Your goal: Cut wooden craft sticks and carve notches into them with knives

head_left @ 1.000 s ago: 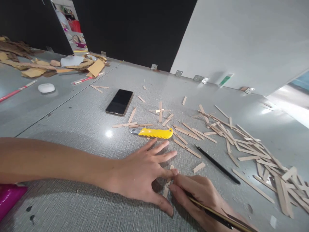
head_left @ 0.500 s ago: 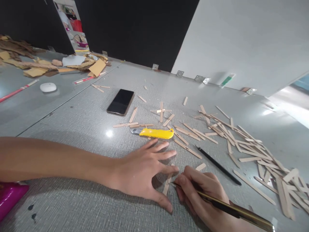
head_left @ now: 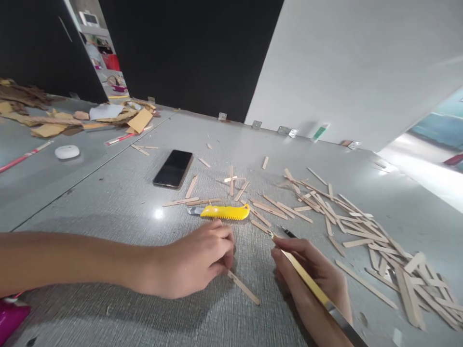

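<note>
My left hand (head_left: 197, 262) lies low on the grey table (head_left: 119, 207), fingers curled together and pinching one end of a flat wooden stick (head_left: 244, 288) that rests on the surface. My right hand (head_left: 313, 274) is closed around a long gold-coloured pen or pencil (head_left: 307, 282), its tip pointing up-left, a short way right of the stick. A yellow utility knife (head_left: 224, 212) lies just beyond my left hand's knuckles.
Several loose wooden sticks (head_left: 361, 226) are scattered to the right. A black pen (head_left: 288, 233) shows behind my right hand. A black phone (head_left: 173, 168) lies further back. Cardboard scraps (head_left: 72, 115) and a white oval object (head_left: 67, 152) sit at far left; something pink (head_left: 10, 315) at bottom left.
My left hand went from spread flat to pinched on a stick, which now lies turned out to the right. My right hand drew back from the stick. The view tilted a little upward.
</note>
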Tool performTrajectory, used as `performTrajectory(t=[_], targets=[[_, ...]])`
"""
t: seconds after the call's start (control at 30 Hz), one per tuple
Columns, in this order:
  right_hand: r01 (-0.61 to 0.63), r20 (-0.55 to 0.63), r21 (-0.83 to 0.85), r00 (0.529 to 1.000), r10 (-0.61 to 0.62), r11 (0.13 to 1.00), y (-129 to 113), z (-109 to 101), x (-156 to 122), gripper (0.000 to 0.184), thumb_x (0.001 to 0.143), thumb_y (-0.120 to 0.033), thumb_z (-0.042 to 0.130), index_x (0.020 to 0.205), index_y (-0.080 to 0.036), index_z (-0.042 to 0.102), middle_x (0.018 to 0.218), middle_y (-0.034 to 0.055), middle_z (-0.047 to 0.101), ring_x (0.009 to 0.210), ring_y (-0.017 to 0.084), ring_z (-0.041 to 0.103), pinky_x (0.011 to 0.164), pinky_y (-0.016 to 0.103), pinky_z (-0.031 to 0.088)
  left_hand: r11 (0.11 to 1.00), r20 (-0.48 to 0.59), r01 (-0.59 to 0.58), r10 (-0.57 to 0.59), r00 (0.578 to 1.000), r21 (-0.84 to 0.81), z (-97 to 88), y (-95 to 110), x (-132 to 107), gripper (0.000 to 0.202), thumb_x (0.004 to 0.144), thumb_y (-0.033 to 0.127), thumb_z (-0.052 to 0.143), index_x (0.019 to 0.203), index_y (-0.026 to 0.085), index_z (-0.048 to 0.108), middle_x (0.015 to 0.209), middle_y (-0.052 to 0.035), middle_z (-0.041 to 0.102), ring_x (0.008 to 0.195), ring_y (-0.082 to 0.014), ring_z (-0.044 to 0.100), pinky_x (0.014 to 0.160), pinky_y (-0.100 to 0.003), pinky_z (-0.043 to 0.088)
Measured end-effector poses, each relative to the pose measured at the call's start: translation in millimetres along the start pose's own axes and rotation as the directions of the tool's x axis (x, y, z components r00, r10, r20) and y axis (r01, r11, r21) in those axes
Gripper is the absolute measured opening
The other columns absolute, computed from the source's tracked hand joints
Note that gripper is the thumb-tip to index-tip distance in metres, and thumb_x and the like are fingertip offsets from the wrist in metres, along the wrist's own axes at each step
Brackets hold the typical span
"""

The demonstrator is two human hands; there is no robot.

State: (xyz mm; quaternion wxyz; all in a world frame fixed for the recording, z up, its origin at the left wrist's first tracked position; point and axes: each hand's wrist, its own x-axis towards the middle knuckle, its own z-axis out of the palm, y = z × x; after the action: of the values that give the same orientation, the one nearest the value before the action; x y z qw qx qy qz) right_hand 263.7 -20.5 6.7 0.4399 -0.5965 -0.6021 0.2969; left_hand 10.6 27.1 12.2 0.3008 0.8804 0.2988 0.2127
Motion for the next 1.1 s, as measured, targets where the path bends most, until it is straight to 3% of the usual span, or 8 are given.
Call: performTrajectory(t=[0.17,0.33,0.53,0.67,0.8,0.93,1.03,1.1], targets=[[0.098,-0.008,-0.046,0.995,-0.098,0.994,2.3,1.3,-1.5,0.021,0.099,-0.045,0.074,0.109,-0.027,0.072,0.070,-0.0024,0.065,0.057,0.012,0.053,0.049,0.020,0.043,0.981,-0.095,-0.177,0.184,0.978,0.077,5.2,3.3,-6.5,0.025,0.096,-0.005,0.044,0.094,0.019,0.052,0.085,0.0005,0.056,0.072,-0.0141,0.052,0.066,-0.026,0.047],[0.154,-0.004,0.089,0.988,-0.155,0.984,10.7,-0.4,-7.2,0.015,0.103,-0.039,0.070,0.107,-0.026,0.076,0.065,-0.0034,0.064,0.048,0.010,0.052,0.043,0.018,0.042,0.906,-0.190,-0.407,0.423,0.886,0.119,2.9,6.6,-10.1,0.022,0.103,-0.001,0.042,0.113,0.015,0.054,0.095,-0.0066,0.063,0.085,-0.0168,0.055,0.082,-0.030,0.054],[0.217,0.082,0.179,0.969,-0.235,0.960,10.7,-7.5,-10.4,0.014,0.108,-0.030,0.062,0.106,-0.028,0.075,0.068,-0.0024,0.070,0.043,0.009,0.058,0.042,0.017,0.047,0.832,-0.199,-0.546,0.555,0.808,0.100,-5.2,9.9,-10.4,0.026,0.104,-0.001,0.040,0.120,0.008,0.057,0.104,-0.0154,0.068,0.092,-0.0188,0.061,0.089,-0.031,0.059],[0.330,0.090,0.142,0.935,-0.344,0.933,6.5,-8.2,-10.3,0.014,0.107,-0.026,0.061,0.109,-0.030,0.074,0.068,-0.0040,0.070,0.043,0.010,0.059,0.041,0.017,0.047,0.806,-0.173,-0.584,0.592,0.787,0.098,-6.3,9.8,-9.7,0.026,0.106,0.001,0.039,0.120,0.007,0.060,0.107,-0.0181,0.070,0.092,-0.0200,0.063,0.085,-0.031,0.060],[0.387,0.102,0.080,0.913,-0.394,0.919,8.1,-10.8,-13.8,0.015,0.107,-0.024,0.061,0.109,-0.030,0.075,0.068,-0.0039,0.069,0.044,0.010,0.059,0.044,0.018,0.048,0.852,-0.236,-0.522,0.515,0.824,0.033,2.8,6.1,-9.3,0.022,0.105,0.001,0.048,0.119,0.011,0.061,0.108,-0.0146,0.071,0.093,-0.0176,0.065,0.086,-0.029,0.060],[0.361,0.142,0.085,0.918,-0.370,0.929,9.0,-11.3,-16.5,0.015,0.108,-0.027,0.060,0.104,-0.027,0.074,0.064,-0.0046,0.067,0.041,0.009,0.058,0.043,0.018,0.046,0.914,-0.151,-0.405,0.396,0.906,-0.032,11.9,-1.2,-2.1,0.014,0.106,0.007,0.055,0.110,0.015,0.066,0.103,-0.0071,0.074,0.095,-0.0143,0.067,0.090,-0.025,0.059],[0.291,0.219,0.095,0.927,-0.306,0.952,4.6,-7.9,-15.4,0.027,0.111,-0.029,0.053,0.091,-0.023,0.070,0.058,-0.0048,0.065,0.039,0.008,0.056,0.041,0.016,0.043,0.934,-0.094,-0.356,0.353,0.931,-0.019,13.6,-5.5,3.5,0.013,0.104,0.008,0.061,0.104,0.018,0.069,0.101,-0.0020,0.076,0.098,-0.0139,0.068,0.094,-0.026,0.057],[0.264,0.255,0.077,0.927,-0.275,0.961,1.1,-4.9,-14.3,0.034,0.112,-0.031,0.050,0.085,-0.022,0.069,0.056,-0.0045,0.064,0.039,0.007,0.055,0.040,0.016,0.042,0.950,-0.087,-0.312,0.312,0.946,0.014,13.2,-4.1,2.0,0.019,0.103,0.004,0.058,0.105,0.018,0.070,0.110,-0.0039,0.075,0.107,-0.0172,0.066,0.100,-0.032,0.055]])
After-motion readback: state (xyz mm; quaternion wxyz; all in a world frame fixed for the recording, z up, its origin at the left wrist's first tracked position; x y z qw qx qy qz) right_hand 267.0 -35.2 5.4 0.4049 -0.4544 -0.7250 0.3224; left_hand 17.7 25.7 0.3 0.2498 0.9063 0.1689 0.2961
